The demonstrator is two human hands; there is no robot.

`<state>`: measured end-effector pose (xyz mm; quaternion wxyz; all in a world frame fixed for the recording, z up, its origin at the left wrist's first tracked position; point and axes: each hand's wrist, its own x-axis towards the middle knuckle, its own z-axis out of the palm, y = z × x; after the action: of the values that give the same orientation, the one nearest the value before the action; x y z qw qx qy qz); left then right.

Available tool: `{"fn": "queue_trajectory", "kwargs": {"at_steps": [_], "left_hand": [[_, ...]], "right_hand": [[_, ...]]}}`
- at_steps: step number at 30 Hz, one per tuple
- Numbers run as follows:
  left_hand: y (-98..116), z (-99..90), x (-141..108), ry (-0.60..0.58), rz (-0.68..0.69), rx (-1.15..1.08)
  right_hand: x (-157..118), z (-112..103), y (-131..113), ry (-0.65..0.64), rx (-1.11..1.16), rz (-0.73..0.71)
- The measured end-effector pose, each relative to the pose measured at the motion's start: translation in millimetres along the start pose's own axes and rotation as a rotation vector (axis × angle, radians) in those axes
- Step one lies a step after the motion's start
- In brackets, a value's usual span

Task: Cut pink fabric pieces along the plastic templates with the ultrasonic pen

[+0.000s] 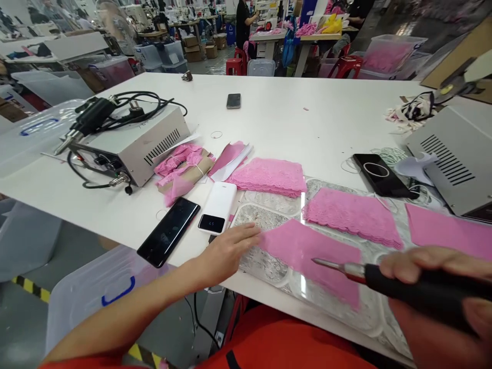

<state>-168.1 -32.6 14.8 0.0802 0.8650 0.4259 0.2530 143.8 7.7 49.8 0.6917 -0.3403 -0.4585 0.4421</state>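
Observation:
My right hand (434, 287) grips a black handheld tool (407, 289) with a thin metal tip that points left over a flat pink fabric piece (315, 251). That piece lies on a clear, scuffed plastic mat (265, 256). My left hand (230, 251) rests at the left corner of the piece, palm down, its fingers stretched out toward it. Behind the flat piece are two stacks of pink lace fabric, one at the centre (269, 176) and one to the right (353, 215). Another plain pink piece (449, 230) lies at the far right.
Left of the mat lie a black phone (169, 230), a white power bank (218, 207) and pink fabric bundles (182, 169). A grey box machine (154, 143) with cables stands behind them. At right are a black device (380, 174) and another grey machine (453, 154).

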Motion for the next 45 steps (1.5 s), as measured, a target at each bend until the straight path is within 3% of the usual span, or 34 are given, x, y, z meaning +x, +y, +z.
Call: {"fn": "queue_trajectory", "kwargs": {"at_steps": [2, 5, 11, 20, 45], "left_hand": [[3, 3.7, -11, 0.009, 0.029, 0.091], [6, 6.0, -22, 0.014, 0.078, 0.186], [8, 7.7, -26, 0.042, 0.094, 0.272], [10, 11.2, -22, 0.035, 0.080, 0.282], [13, 9.4, -21, 0.011, 0.032, 0.238]], "right_hand": [[6, 35, 4, -0.129, 0.059, -0.082], [7, 67, 12, -0.211, 0.105, -0.031], [-2, 93, 30, -0.323, 0.165, -0.011], [-5, 104, 41, -0.330, 0.167, -0.021], [-10, 106, 43, -0.359, 0.111, -0.028]]}}
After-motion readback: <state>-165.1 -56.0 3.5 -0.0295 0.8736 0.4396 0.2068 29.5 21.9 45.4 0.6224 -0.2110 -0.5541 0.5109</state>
